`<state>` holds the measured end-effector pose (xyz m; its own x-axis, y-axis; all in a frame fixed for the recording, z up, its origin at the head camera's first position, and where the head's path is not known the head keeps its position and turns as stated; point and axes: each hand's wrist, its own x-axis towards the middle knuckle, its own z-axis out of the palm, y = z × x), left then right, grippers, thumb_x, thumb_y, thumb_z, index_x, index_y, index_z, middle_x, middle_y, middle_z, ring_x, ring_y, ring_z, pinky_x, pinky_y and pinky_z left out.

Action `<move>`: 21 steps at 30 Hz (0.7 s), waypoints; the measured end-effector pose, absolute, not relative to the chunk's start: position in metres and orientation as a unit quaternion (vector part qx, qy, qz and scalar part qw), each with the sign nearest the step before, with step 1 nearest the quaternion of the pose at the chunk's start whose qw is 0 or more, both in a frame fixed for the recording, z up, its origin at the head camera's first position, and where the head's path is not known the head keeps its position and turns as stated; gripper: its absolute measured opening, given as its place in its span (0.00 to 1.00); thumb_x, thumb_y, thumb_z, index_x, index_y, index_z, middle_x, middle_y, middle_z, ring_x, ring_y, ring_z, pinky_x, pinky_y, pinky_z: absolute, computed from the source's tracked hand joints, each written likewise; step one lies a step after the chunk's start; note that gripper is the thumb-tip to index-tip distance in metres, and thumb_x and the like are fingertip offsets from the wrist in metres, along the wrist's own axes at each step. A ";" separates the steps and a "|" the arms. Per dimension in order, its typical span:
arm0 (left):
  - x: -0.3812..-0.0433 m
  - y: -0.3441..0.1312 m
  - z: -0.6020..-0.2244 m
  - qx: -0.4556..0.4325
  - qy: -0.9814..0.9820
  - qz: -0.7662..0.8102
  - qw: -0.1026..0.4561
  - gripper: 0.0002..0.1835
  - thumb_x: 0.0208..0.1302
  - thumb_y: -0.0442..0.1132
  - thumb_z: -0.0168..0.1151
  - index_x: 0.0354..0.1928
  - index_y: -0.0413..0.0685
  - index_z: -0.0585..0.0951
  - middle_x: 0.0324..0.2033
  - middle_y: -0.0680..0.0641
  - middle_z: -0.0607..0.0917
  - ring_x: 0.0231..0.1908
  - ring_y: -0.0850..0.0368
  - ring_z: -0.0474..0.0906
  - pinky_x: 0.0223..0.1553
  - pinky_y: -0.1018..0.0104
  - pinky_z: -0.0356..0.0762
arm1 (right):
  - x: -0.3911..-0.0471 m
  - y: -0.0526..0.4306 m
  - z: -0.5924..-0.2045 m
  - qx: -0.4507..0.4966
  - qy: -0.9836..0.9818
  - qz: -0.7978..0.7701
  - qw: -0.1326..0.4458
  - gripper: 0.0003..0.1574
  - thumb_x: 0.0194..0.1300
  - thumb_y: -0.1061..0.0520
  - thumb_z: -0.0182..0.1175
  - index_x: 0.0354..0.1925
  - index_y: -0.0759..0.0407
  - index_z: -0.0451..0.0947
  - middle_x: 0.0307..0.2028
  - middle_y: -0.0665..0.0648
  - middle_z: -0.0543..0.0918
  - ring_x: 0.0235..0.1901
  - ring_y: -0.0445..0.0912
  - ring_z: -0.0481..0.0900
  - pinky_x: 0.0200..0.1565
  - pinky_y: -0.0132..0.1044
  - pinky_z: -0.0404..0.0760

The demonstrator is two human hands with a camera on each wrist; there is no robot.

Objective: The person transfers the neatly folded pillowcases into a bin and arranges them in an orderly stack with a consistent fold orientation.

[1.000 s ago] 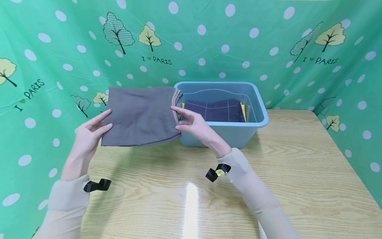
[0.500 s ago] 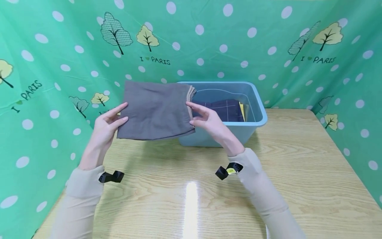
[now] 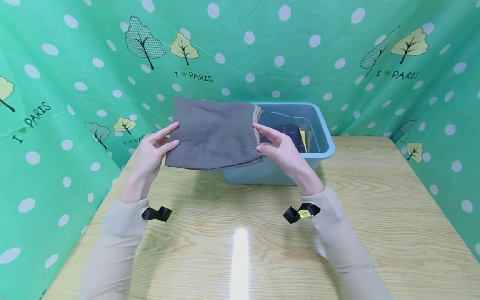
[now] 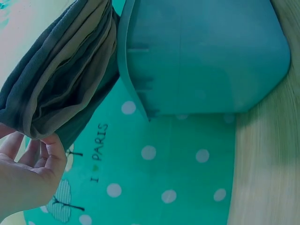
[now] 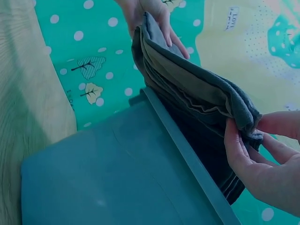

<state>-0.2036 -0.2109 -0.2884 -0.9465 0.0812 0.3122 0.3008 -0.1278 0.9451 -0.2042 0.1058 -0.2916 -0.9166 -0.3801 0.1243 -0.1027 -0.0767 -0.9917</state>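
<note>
A folded dark grey garment (image 3: 213, 133) is held up flat between both hands, its layered folds showing a paler edge. My left hand (image 3: 151, 156) pinches its left end, fingers behind and thumb in front. At the right end, by the pale edge, my right hand (image 3: 286, 154) pinches it the same way. The garment overlaps the left part of a blue plastic bin (image 3: 322, 125) in the head view. Inside the bin lies a folded navy cloth with white grid lines (image 3: 290, 132). The right wrist view shows the garment's stacked layers (image 5: 192, 89) close over the bin's rim.
The bin stands on a light wooden table (image 3: 375, 200) near its back edge. Behind and beside the table hangs a green curtain (image 3: 277, 37) with white dots and trees. Something yellow (image 3: 303, 139) shows beside the navy cloth in the bin.
Both hands have moved right and slightly away from me with the grey garment, bringing it from beside the bin to overlap the bin's left part. Both grips look unchanged.
</note>
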 end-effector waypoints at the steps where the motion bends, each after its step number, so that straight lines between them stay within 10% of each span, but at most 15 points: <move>1: -0.205 -0.208 -0.289 -0.146 -0.656 -0.737 0.076 0.20 0.55 0.26 0.57 0.51 0.48 0.77 0.32 0.52 0.77 0.27 0.64 0.70 0.31 0.79 0.70 | -0.204 0.108 -0.291 -0.178 0.673 -0.712 0.095 0.34 0.60 0.66 0.52 0.63 0.51 0.60 0.63 0.53 0.59 0.40 0.40 0.74 0.43 0.31 0.72; 21: -0.232 -0.161 -0.290 -0.143 -0.655 -0.741 0.040 0.22 0.55 0.28 0.59 0.54 0.44 0.74 0.31 0.51 0.79 0.30 0.62 0.74 0.32 0.75 0.73 | -0.209 0.151 -0.280 -0.135 0.678 -0.718 0.078 0.34 0.59 0.67 0.52 0.63 0.51 0.60 0.65 0.53 0.54 0.63 0.46 0.51 0.60 0.52 0.53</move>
